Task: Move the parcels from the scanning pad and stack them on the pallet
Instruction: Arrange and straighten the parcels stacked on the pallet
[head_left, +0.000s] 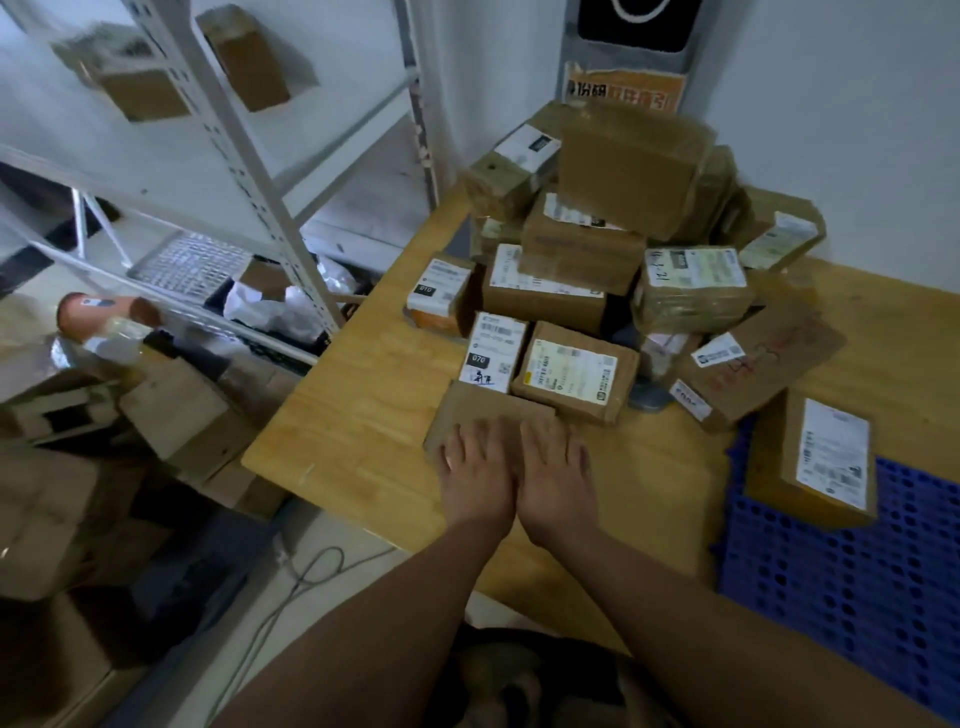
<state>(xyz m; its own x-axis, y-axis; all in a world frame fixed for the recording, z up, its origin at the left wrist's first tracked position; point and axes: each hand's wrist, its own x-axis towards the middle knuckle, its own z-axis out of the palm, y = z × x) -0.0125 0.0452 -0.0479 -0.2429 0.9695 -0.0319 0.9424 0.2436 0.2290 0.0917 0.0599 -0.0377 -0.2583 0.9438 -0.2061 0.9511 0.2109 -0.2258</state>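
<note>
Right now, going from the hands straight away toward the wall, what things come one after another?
The left hand and right hand side by side → flat parcel under their fingers → yellow-label box → big top box of the pile → orange sign.

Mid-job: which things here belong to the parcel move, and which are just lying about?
Job: left hand, right hand, flat parcel under both hands, parcel pile on the wooden table, blue pallet, parcel on the pallet.
Lying about: metal shelving, cartons on its shelf, cartons on the floor, floor cable.
</note>
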